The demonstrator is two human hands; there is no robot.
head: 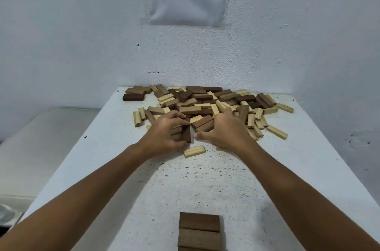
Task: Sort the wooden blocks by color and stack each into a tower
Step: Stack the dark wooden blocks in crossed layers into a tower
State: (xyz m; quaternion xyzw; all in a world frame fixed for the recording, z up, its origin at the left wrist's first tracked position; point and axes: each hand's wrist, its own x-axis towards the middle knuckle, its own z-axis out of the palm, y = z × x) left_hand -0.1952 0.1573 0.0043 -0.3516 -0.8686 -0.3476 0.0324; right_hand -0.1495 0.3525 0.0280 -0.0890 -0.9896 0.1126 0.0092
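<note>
A: The left hand (164, 133) curls its grip round a dark block (186, 133) at the near edge of the pile (207, 106). The right hand (224, 131) rests spread on the pile, holding nothing visible.

B: The blocks look light, rigid and smooth, best pinched across their long sides. The started tower (199, 231), nearer than the pile, is cut off below, and the right palm hides blocks.
</note>
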